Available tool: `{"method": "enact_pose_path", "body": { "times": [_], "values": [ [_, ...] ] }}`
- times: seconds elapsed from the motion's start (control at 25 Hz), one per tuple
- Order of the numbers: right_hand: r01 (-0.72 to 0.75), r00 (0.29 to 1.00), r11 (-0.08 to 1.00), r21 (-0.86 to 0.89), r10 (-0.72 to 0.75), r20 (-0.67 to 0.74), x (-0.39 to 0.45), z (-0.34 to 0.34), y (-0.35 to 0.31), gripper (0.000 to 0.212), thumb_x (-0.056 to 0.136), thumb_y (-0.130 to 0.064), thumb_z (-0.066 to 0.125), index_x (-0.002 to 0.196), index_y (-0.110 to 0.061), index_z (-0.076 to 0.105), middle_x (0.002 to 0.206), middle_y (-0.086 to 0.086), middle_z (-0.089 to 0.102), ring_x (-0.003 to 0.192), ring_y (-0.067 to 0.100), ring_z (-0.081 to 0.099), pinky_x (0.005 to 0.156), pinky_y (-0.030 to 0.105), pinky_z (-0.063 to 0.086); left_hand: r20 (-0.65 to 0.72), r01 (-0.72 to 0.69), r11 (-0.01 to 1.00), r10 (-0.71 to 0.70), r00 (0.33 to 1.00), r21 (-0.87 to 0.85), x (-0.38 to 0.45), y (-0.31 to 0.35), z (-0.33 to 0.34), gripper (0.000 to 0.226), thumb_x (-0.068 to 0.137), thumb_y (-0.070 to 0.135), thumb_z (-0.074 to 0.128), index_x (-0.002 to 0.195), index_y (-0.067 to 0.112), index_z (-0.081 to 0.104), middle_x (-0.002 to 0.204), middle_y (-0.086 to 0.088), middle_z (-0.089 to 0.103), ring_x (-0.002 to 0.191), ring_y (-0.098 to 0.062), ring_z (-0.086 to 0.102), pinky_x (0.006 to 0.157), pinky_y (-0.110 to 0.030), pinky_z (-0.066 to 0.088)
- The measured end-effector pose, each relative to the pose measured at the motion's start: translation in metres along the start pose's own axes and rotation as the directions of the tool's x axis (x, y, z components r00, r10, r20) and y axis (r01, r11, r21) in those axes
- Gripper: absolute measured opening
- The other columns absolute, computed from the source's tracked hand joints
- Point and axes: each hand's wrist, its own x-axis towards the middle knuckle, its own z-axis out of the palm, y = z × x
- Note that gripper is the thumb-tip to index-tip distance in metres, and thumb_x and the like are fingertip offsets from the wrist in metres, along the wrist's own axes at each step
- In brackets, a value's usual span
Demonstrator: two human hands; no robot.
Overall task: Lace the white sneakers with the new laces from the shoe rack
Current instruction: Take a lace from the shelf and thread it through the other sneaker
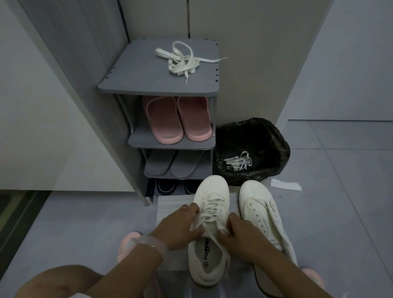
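Grey rack (135,74) is standing against the wall; all positions are referenced to it. Black-lined bin (279,140) is sitting just to its right, containing a discarded lace (237,161). Two white sneakers are lying on the floor in front of the rack: laced sneaker (213,192) directly before it, unlaced sneaker (257,199) further right. Pink slippers (177,119) are occupying the second shelf. Left hand (178,229) is gripping the laced sneaker's side, fingers curled. Right hand (243,236) is pinching its lace ends. New laces (183,60) are lying tangled on the rack top.
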Motion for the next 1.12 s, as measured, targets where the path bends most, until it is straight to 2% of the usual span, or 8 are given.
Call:
{"method": "enact_pose_path", "body": {
  "times": [0.12,0.24,0.36,0.68,0.84,0.92,1.04,1.12],
  "values": [
    [0.006,0.991,1.000,-0.009,-0.007,-0.135,0.013,-0.013,-0.004,0.026,0.095,-0.039,0.045,0.080,-0.017,0.049,0.074,-0.002,0.053,0.065,0.010,0.048,0.061,0.026,0.042,0.047,-0.021,0.997,0.024,0.999,-0.070,0.006,0.002,-0.008,0.046,0.087,0.026,0.058,0.129,0.015,0.042,0.124,-0.005,0.048,0.111,-0.020,0.049,0.092,-0.030,0.043],
    [0.036,0.945,0.999,0.004,-0.033,-0.326,0.028,-0.013,-0.009,0.022,0.095,-0.016,0.044,0.109,-0.012,0.061,0.103,0.008,0.061,0.091,0.020,0.057,0.077,0.026,0.043,-0.084,-0.057,0.990,0.046,0.995,-0.132,0.017,0.006,-0.010,0.034,0.092,0.014,0.047,0.125,0.013,0.054,0.120,-0.008,0.056,0.111,-0.021,0.052,0.091,-0.025,0.040],
    [0.057,0.953,0.996,-0.074,-0.076,-0.293,0.036,-0.003,-0.014,0.031,0.096,-0.014,0.041,0.124,-0.013,0.055,0.116,0.008,0.055,0.101,0.021,0.056,0.082,0.027,0.043,-0.210,-0.088,0.996,0.082,0.974,-0.023,0.029,0.010,-0.003,0.031,0.096,0.013,0.041,0.120,0.011,0.060,0.116,-0.012,0.059,0.111,-0.023,0.052,0.090,-0.027,0.038],
    [-0.013,0.962,0.949,-0.315,-0.074,-0.264,0.053,0.000,-0.022,0.024,0.094,-0.007,0.037,0.116,-0.009,0.047,0.116,0.008,0.053,0.105,0.023,0.054,0.069,0.027,0.037,-0.267,0.054,0.981,-0.002,0.964,0.188,0.053,0.027,0.009,0.022,0.093,0.008,0.040,0.104,0.004,0.058,0.114,-0.011,0.053,0.106,-0.025,0.052,0.081,-0.032,0.043],
    [-0.041,0.959,0.976,-0.213,-0.022,-0.282,0.051,0.000,-0.021,0.020,0.094,-0.009,0.037,0.113,-0.008,0.043,0.113,0.009,0.056,0.099,0.024,0.059,0.071,0.029,0.043,-0.297,0.064,0.986,-0.017,0.955,0.152,0.051,0.031,0.014,0.025,0.095,0.006,0.034,0.117,0.003,0.045,0.122,-0.013,0.052,0.109,-0.026,0.054,0.088,-0.028,0.041],
    [-0.050,0.964,0.988,-0.143,0.010,-0.266,0.049,0.002,-0.017,0.013,0.094,-0.009,0.038,0.106,-0.008,0.042,0.107,0.010,0.056,0.092,0.025,0.058,0.067,0.029,0.039,-0.308,0.073,0.996,-0.054,0.950,0.053,0.045,0.029,0.012,0.024,0.095,0.006,0.034,0.115,0.000,0.044,0.116,-0.015,0.054,0.106,-0.028,0.055,0.081,-0.027,0.039],
    [-0.058,0.954,0.998,0.018,0.061,-0.294,0.046,0.004,-0.012,0.006,0.090,-0.009,0.043,0.090,-0.011,0.037,0.082,0.003,0.050,0.074,0.020,0.048,0.052,0.022,0.030,-0.288,0.065,0.982,-0.115,0.951,-0.177,0.040,0.020,0.008,0.013,0.091,0.000,0.037,0.087,0.006,0.047,0.088,-0.010,0.056,0.087,-0.029,0.054,0.063,-0.022,0.030],
    [-0.063,0.947,0.988,0.142,0.104,-0.304,0.047,0.005,-0.008,0.009,0.088,-0.008,0.047,0.084,-0.010,0.038,0.070,-0.003,0.044,0.070,0.019,0.047,0.052,0.021,0.032,-0.254,0.063,0.960,-0.134,0.958,-0.271,0.040,0.012,0.008,0.028,0.089,-0.001,0.041,0.068,0.017,0.036,0.072,0.001,0.046,0.076,-0.020,0.048,0.059,-0.022,0.030]
  ]
}}
